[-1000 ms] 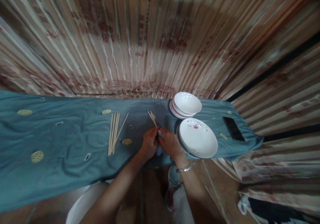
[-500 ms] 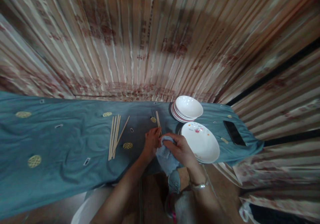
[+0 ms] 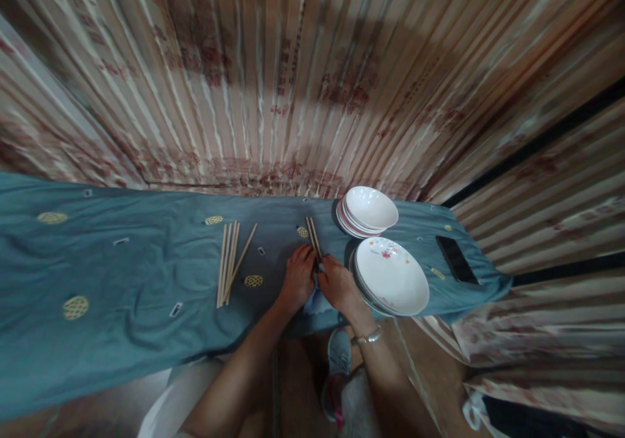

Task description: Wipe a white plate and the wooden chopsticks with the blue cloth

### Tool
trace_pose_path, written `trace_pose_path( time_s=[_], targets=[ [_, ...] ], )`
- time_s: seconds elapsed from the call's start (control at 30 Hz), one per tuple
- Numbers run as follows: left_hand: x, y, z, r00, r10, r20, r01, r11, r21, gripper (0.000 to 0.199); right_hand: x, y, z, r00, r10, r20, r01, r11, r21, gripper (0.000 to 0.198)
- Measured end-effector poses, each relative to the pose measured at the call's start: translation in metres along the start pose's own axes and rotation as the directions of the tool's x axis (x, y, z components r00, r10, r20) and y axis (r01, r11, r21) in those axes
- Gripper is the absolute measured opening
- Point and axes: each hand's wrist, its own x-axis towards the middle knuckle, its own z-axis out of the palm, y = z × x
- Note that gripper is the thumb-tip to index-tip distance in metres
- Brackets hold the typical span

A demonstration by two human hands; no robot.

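Observation:
Chopsticks (image 3: 314, 235), two or three of them, stick out forward from between my hands. My left hand (image 3: 299, 276) is closed around them from the left side, its fingertips partly hidden. From the right, my right hand (image 3: 338, 284) grips a light blue cloth (image 3: 318, 302) against the chopsticks. Most of the cloth lies hidden under both hands, with a fold showing below them. To the left, several more chopsticks (image 3: 228, 262) lie on the tablecloth, one slanting across the others.
A stack of white plates (image 3: 393, 276) with a floral top plate stands right of my right hand. Behind it is a stack of white bowls (image 3: 371, 208). A black phone (image 3: 457, 259) lies farther right on the blue-green tablecloth (image 3: 146, 256). Patterned curtain fabric (image 3: 273, 99) hangs behind.
My right hand has turned palm-down and moved slightly forward along the chopsticks. The cloth, hanging in plain sight before, is now mostly covered by my hands.

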Motion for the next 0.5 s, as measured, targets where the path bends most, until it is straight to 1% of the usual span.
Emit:
trace_pose_path(
  time_s=[0.17,0.27,0.33,0.4,0.43,0.5],
  targets=[
    [0.001,0.000,0.006,0.999,0.046,0.013,-0.046,0.999,-0.024,0.058,0.001,0.000,-0.002,0.999,0.015,0.032,-0.015,1.000,-0.007,0.033],
    [-0.002,-0.001,0.002,0.998,0.062,-0.031,-0.063,0.997,-0.046,0.056,-0.005,-0.001,-0.012,1.000,0.004,0.000,-0.004,1.000,0.003,0.035],
    [-0.005,-0.003,-0.005,0.992,0.082,-0.095,-0.087,0.995,-0.048,0.052,-0.013,-0.002,-0.024,0.998,-0.037,-0.046,0.039,0.998,0.045,0.037],
    [-0.010,-0.007,-0.019,0.980,0.106,-0.169,-0.112,0.993,-0.025,0.048,-0.022,-0.005,-0.036,0.988,-0.125,-0.088,0.137,0.980,0.144,0.038],
    [-0.013,-0.011,-0.027,0.973,0.112,-0.203,-0.115,0.993,-0.003,0.046,-0.025,-0.006,-0.041,0.979,-0.177,-0.103,0.196,0.956,0.219,0.036],
    [-0.020,-0.021,-0.047,0.961,0.112,-0.253,-0.100,0.993,0.058,0.040,-0.030,-0.010,-0.045,0.963,-0.213,-0.167,0.260,0.898,0.356,0.033]
  ],
)
